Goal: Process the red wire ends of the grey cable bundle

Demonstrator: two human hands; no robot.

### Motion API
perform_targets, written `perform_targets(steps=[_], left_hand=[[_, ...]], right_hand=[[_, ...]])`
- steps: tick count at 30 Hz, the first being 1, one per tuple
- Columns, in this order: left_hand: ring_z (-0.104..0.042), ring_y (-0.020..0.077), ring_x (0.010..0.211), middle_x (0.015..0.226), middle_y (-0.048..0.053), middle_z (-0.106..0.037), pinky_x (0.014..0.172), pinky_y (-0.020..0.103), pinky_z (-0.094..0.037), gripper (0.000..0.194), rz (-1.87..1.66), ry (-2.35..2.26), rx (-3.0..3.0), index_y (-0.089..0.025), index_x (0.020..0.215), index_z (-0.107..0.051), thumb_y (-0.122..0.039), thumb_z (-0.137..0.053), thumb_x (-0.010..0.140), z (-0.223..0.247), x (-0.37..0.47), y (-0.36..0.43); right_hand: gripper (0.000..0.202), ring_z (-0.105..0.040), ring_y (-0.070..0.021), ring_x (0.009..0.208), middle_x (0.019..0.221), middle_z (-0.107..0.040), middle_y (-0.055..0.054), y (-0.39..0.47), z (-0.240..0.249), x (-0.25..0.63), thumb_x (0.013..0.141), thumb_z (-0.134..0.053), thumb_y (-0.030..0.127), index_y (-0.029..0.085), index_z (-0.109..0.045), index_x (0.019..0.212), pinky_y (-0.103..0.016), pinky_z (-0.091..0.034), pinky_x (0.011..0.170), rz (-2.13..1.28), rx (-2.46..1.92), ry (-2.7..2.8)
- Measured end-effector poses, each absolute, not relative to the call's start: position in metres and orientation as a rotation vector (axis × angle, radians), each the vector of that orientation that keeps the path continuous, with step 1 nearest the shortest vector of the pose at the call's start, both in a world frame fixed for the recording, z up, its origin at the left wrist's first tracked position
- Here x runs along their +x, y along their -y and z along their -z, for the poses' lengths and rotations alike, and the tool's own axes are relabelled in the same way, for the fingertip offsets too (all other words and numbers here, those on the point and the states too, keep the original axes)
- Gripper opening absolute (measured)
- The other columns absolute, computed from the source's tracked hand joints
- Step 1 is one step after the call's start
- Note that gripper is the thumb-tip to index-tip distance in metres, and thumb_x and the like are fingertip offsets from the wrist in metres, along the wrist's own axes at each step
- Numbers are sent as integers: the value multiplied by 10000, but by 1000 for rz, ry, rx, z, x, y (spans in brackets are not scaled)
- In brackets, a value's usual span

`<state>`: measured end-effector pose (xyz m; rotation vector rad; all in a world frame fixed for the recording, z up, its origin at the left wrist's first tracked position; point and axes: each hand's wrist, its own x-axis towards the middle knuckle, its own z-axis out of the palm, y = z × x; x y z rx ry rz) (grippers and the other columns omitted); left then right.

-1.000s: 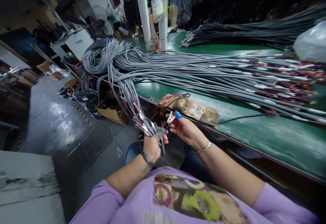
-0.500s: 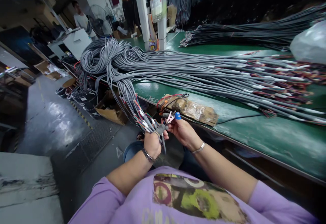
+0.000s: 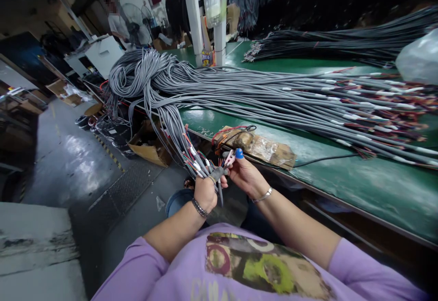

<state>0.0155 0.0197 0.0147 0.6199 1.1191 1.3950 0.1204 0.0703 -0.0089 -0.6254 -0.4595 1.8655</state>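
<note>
My left hand [image 3: 205,191] is closed around the ends of several grey cables [image 3: 201,166], low in front of the bench edge. White sleeves and thin coloured wires stick out above the fist. Its thumb wears a grey cover [image 3: 217,173]. Close beside it, my right hand [image 3: 247,175] pinches a small pale pink piece [image 3: 230,158], which looks like a clip. A blue cover [image 3: 239,153] sits on the right thumb. Bare wire ends fan out just left of the pink piece; where they meet the right fingers is too small to make out.
A long grey cable bundle [image 3: 239,86] lies across the green bench [image 3: 386,191]. Near its front edge rests a taped cardboard piece [image 3: 270,148] with a black lead. Black cables [image 3: 328,43] and a plastic bag [image 3: 419,57] lie behind. An open carton [image 3: 148,148] stands below; a person [image 3: 118,25] is far left.
The pink piece has turned slightly at my right fingertips. Both hands stay almost in place, and the grey cables remain in my left hand. The view has shifted a little.
</note>
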Motion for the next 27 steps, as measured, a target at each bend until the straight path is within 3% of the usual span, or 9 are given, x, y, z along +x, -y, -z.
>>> perform_targets(steps=[10,19,27], left_hand=[[-513,79,433,541,-9,-589,423,198,-418,282,-1392,-1110,606,-129,669,-594,-349,-754,592,-14,16,-19],[-508,85,428,505,-21,-561,429,206,-413,312,-1376,-1154,613,-135,670,-583,-375,-759,576,-14,16,-19],[-508,84,430,516,-17,-566,436,211,-419,329,-1375,-1147,611,-139,665,-577,-399,-758,574,-14,16,-16]], right_hand=[[501,-466,-122,473,554,-533,7,-63,6,117,714,-570,677,183,-612,786,-269,-428,455,-1917,-614,539],[478,-484,-118,499,587,-574,-5,-68,11,117,679,-637,642,170,-617,751,-253,-431,464,-1834,-663,523],[490,-482,-113,487,606,-563,0,-61,6,117,707,-570,682,193,-583,716,-249,-434,441,-1891,-599,551]])
